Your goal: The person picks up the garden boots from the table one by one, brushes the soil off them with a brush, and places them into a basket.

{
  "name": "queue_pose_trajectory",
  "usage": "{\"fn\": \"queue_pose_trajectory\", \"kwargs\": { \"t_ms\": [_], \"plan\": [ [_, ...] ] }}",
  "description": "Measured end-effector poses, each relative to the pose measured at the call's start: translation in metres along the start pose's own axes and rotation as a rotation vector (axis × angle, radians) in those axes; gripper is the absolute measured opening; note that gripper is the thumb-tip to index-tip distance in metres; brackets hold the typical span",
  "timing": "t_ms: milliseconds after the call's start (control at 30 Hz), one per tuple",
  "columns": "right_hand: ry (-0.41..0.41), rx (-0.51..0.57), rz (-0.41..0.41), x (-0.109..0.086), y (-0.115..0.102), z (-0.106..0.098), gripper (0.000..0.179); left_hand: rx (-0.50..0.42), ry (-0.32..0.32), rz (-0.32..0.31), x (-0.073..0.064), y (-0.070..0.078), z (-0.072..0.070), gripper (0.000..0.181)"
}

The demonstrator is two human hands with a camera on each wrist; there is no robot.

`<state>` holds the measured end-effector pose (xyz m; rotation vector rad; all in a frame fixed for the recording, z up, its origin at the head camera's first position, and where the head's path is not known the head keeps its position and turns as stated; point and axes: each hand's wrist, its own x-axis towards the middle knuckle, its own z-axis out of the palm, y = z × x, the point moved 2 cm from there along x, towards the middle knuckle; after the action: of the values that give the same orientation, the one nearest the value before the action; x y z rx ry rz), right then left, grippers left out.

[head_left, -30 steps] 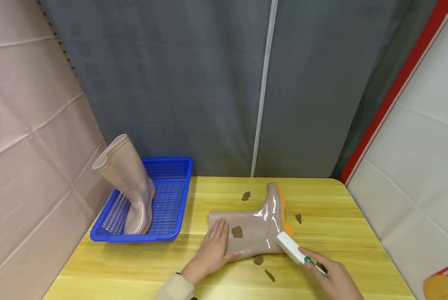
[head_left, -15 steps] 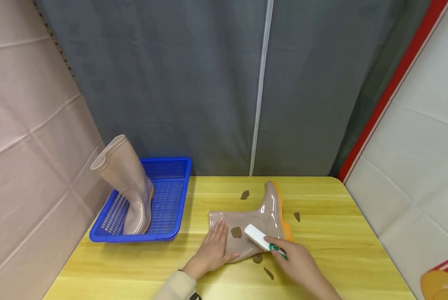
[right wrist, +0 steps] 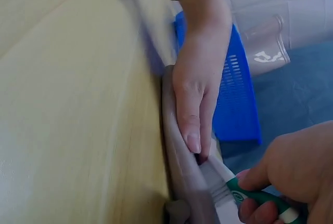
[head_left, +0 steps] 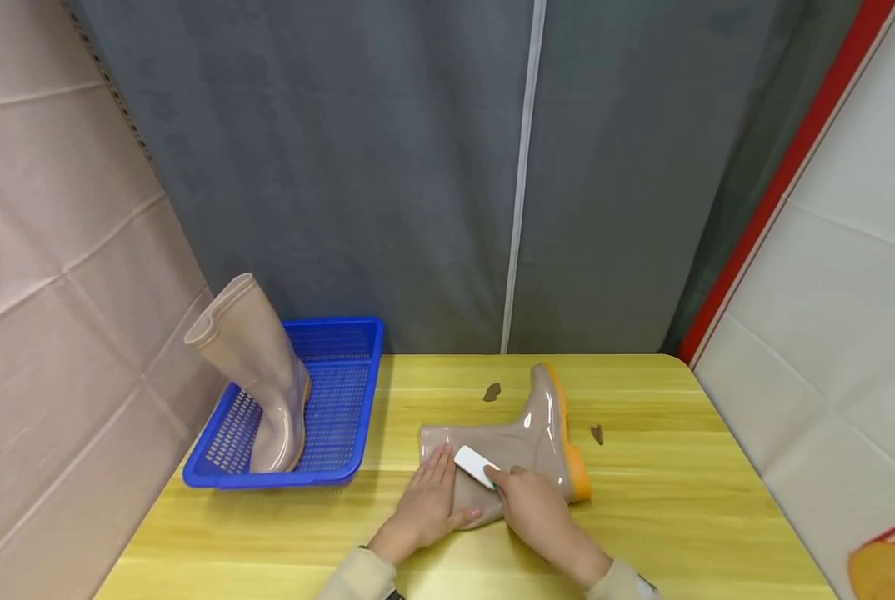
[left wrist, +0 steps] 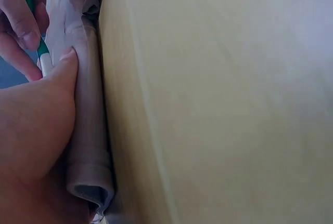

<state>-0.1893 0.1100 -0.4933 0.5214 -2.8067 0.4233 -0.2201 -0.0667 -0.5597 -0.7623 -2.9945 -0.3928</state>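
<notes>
A glossy taupe rain boot with an orange sole lies on its side on the wooden table, toe pointing away. My left hand presses its shaft near the opening, fingers straight; in the left wrist view the thumb rests along the boot. My right hand grips a scrub brush by its green-and-white handle. The white brush head is on the shaft beside my left fingers; its bristles show against the boot in the right wrist view. The spot under the brush head is hidden.
A blue plastic basket stands at the left, with the matching boot upright and leaning in it. Brown dirt-like pieces lie on the table, one behind the boot and one beyond its sole. A grey curtain hangs behind.
My right hand has carried the brush leftward along the boot, from near the sole to the shaft by my left hand. The brown patch on the shaft is now covered. My left hand stays put.
</notes>
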Motion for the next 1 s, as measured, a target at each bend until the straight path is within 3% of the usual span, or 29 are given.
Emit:
{"fn": "queue_pose_trajectory", "kwargs": {
  "t_ms": [167, 400, 633, 867, 1000],
  "plan": [
    [-0.005, -0.068, -0.013, -0.001, -0.002, -0.002, 0.027, 0.027, 0.002, -0.007, 0.001, -0.001, 0.001, 0.101],
    [-0.069, -0.132, 0.037, -0.016, 0.002, -0.024, 0.038, 0.038, -0.044, -0.025, 0.001, 0.003, -0.002, 0.102],
    [-0.080, -0.155, 0.082, -0.029, 0.001, -0.042, 0.021, 0.029, -0.053, -0.052, -0.001, 0.000, -0.006, 0.100],
    [-0.048, -0.091, 0.146, -0.020, -0.001, -0.045, 0.027, 0.004, -0.046, -0.021, 0.000, -0.001, -0.003, 0.101],
    [-0.008, -0.092, 0.087, -0.008, -0.005, -0.036, 0.027, 0.006, -0.028, -0.017, 0.003, 0.002, 0.001, 0.102]
  ]
}}
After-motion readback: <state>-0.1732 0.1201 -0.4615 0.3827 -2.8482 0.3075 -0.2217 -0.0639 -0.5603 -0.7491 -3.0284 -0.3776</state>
